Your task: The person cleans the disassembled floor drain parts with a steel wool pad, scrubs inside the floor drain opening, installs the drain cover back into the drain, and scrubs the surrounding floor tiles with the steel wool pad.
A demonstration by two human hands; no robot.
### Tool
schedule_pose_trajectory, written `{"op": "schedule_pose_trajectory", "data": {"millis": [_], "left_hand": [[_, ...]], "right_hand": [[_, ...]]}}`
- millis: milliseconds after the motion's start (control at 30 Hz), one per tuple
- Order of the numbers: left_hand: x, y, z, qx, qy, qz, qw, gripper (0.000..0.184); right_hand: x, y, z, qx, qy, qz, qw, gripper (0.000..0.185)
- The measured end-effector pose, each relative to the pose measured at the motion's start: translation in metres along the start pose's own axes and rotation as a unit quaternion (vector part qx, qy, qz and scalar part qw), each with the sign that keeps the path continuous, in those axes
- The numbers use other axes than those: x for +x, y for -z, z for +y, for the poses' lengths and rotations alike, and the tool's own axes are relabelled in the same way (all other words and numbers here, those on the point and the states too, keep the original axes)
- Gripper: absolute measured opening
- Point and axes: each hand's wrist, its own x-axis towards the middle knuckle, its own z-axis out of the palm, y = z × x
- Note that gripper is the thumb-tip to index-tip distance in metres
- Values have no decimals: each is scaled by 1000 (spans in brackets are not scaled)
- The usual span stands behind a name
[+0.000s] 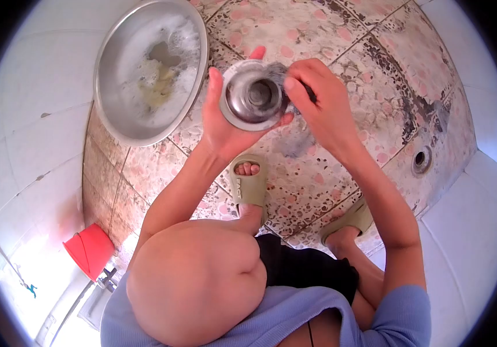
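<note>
My left hand grips a round, shiny metal vessel from below and the side, its thumb and fingers spread around the pale rim. A darker circle shows in the vessel's middle; whether it is a bowl or a lid I cannot tell. Pinched in my right hand is a grey, fuzzy scouring pad, pressed against the vessel's right edge. Both hands are over the tiled floor, in front of my feet. Left of them stands a large metal basin with suds and a yellowish-green thing in its water.
A red bucket is at the lower left by a tap. The floor is stained, speckled tile with a round drain at the right. White tiled walls close in both sides. My slippered feet are just below the hands.
</note>
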Motion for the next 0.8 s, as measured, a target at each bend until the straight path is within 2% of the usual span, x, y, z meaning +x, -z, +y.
{"op": "schedule_pose_trajectory", "data": {"millis": [33, 67, 133, 167, 267, 300, 333, 367, 433, 467, 533, 633, 733, 800], "left_hand": [[-1, -2, 0, -2, -19, 21, 1000, 75], [-1, 2, -1, -68, -23, 20, 997, 70], [4, 3, -3, -51, -67, 103, 991, 66], [5, 2, -5, -43, -88, 145, 985, 65], [4, 5, -15, -1, -81, 189, 979, 59], [4, 5, -20, 23, -76, 200, 977, 58], [5, 2, -27, -13, -65, 223, 973, 53], [3, 0, -29, 3, -61, 225, 972, 56], [4, -4, -32, 35, -52, 227, 972, 61], [6, -3, -27, 92, -38, 166, 981, 65], [4, -4, -26, 122, -36, 151, 980, 67], [4, -2, -23, 123, -20, 141, 982, 69], [7, -3, -16, 62, -26, 163, 984, 67], [6, 10, -6, 46, -43, 151, 987, 63]], "right_hand": [[-6, -7, 5, -51, 52, 35, 997, 14], [-14, -16, 14, -102, 104, 71, 987, 15], [-26, -33, 26, -168, 188, 112, 961, 23], [-29, -39, 27, -177, 199, 120, 957, 24], [-28, -54, 22, -211, 249, 150, 933, 23], [-22, -56, 16, -235, 249, 145, 928, 22], [-15, -56, 10, -259, 249, 141, 923, 21], [-8, -53, 4, -284, 249, 137, 916, 20], [6, -42, -2, -324, 174, 107, 924, 18], [12, -35, -1, -322, 130, 86, 934, 19], [23, -14, 0, -277, 38, 33, 959, 23], [19, -11, 3, -204, 78, 19, 976, 18], [4, -31, -4, -386, 263, 48, 883, 14], [-8, -34, 1, -374, 314, 7, 873, 15]]}}
